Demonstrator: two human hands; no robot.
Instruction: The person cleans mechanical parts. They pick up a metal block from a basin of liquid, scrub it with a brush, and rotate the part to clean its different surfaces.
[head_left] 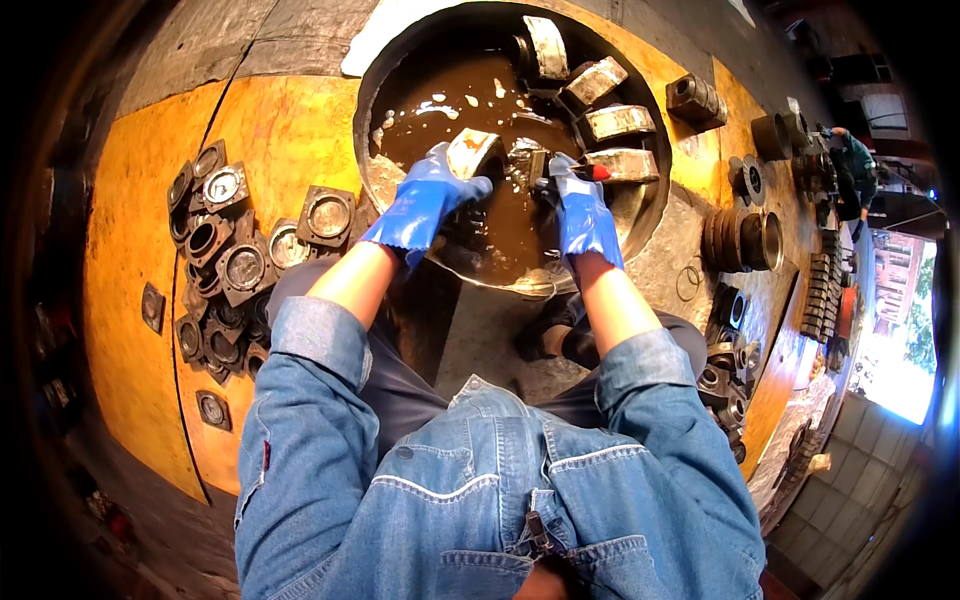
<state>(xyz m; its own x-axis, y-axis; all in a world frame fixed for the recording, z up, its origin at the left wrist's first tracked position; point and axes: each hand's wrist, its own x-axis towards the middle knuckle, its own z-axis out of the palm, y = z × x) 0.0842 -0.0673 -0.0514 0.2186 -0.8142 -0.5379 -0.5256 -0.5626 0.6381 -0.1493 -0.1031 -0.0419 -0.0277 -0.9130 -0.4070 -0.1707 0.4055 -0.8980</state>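
Over a round dark tub [364, 120] of murky brown liquid, both my hands work in blue rubber gloves. My left hand [428, 200] is closed on a wet metal bearing housing [472, 150], its pale outer face up and its dark curved opening toward the right glove. Across from it, my right hand [582, 205] grips a dark brush-like tool with a red end [598, 172]; its block-shaped head [538, 164] points at the housing, a small gap apart. Several similar housings [618, 123] lean in a row along the tub's right inner wall.
To the left, square flanged housings [245, 267] lie heaped on yellow boards [140, 200]. Ring-shaped parts [742, 240] and a block-like part [696, 102] stand at the right, with thin rings [688, 283] on the floor. A co-worker [852, 170] is at the far right.
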